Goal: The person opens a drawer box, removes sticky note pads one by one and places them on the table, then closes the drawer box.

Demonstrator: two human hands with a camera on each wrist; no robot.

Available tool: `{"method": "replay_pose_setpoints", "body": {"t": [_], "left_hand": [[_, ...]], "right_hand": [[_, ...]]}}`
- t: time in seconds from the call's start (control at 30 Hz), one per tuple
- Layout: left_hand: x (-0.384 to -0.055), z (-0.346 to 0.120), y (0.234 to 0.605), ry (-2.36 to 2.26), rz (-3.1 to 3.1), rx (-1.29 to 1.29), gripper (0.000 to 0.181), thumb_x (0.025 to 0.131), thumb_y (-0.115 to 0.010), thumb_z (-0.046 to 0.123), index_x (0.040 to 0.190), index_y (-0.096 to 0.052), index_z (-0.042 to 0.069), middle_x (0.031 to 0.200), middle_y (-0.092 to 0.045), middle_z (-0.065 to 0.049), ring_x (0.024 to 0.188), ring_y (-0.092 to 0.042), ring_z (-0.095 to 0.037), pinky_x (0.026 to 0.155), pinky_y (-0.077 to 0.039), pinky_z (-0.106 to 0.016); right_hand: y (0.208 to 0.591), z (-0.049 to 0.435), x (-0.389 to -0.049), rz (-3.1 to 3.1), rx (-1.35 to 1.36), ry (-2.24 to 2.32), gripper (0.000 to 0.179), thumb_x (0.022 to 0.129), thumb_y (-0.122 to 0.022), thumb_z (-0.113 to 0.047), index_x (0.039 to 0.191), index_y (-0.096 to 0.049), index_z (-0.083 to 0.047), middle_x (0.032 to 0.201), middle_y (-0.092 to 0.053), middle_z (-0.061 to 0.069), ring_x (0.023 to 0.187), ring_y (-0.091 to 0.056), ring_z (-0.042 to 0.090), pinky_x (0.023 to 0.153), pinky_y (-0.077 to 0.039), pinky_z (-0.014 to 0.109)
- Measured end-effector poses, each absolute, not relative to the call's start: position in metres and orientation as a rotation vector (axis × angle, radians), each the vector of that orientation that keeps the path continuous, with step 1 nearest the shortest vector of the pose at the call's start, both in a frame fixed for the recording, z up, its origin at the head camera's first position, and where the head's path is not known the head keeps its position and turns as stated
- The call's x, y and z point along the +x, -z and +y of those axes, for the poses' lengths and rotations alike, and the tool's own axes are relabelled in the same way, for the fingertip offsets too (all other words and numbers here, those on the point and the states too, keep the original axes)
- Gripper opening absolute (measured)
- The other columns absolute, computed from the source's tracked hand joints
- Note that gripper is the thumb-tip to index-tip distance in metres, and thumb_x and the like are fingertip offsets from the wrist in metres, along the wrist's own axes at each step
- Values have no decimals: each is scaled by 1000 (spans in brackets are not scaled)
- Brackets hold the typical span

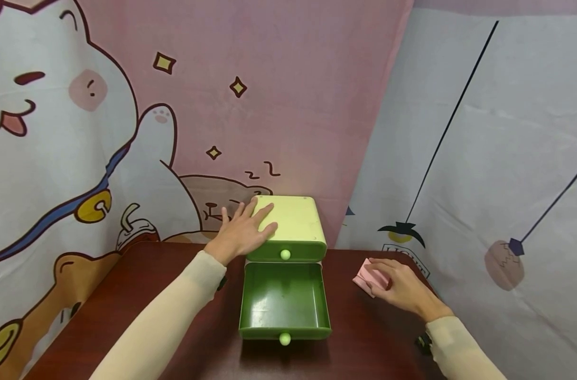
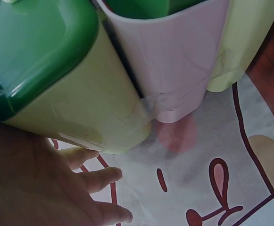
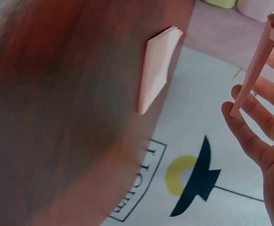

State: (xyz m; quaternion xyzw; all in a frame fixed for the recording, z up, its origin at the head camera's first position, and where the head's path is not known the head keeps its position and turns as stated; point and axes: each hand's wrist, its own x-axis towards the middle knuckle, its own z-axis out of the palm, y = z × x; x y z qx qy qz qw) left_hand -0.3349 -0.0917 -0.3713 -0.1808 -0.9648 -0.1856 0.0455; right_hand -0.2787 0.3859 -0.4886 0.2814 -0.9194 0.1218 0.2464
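A small drawer unit (image 1: pixel 295 219) with a pale yellow top stands on the table. My left hand (image 1: pixel 243 232) rests on its top left edge, fingers spread. Below the shut top drawer (image 1: pixel 265 252), a green drawer (image 1: pixel 284 301) is pulled out, and its visible inside is bare. To the right, my right hand (image 1: pixel 402 285) pinches a thin pink slab like a sticky note pad (image 3: pixel 255 70) between thumb and fingers, tilted above the table. Another pink pad (image 3: pixel 156 70) with layered edges lies on the table, apart from the held one in the right wrist view.
A dark red-brown table (image 1: pixel 174 311) carries everything. Behind it hangs a printed cloth (image 1: pixel 293 105) with cartoon animals. In the left wrist view, the unit's pink tier (image 2: pixel 170 61) sits between two yellow tiers, with clear tape across their backs.
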Motion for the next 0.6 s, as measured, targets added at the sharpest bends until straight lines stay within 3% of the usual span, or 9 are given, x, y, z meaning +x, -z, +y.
{"method": "replay_pose_setpoints", "body": {"t": [0.2, 0.47, 0.6], "left_hand": [[-333, -93, 373, 561, -2949, -548, 78, 117, -32, 77, 187, -25, 42, 200, -5, -11, 183, -13, -52, 139, 10, -87], [-336, -94, 374, 563, -2932, -555, 79, 116, -30, 79, 187, -25, 42, 200, -5, -10, 183, -14, -52, 139, 9, -87], [-337, -93, 374, 558, -2927, -561, 79, 117, -29, 78, 187, -25, 42, 199, -6, -11, 182, -15, -54, 139, 8, -88]], "right_hand": [[500, 394, -278, -2546, 712, -327, 55, 84, -100, -22, 134, -85, -4, 140, -84, 17, 123, -83, 38, 95, -69, 56], [517, 411, -281, -2513, 725, -392, 52, 80, -102, -24, 128, -87, -11, 133, -86, 15, 116, -83, 41, 92, -68, 53], [540, 431, -292, -2482, 762, -508, 45, 88, -96, -30, 130, -87, -17, 135, -85, 12, 117, -82, 36, 94, -67, 48]]}}
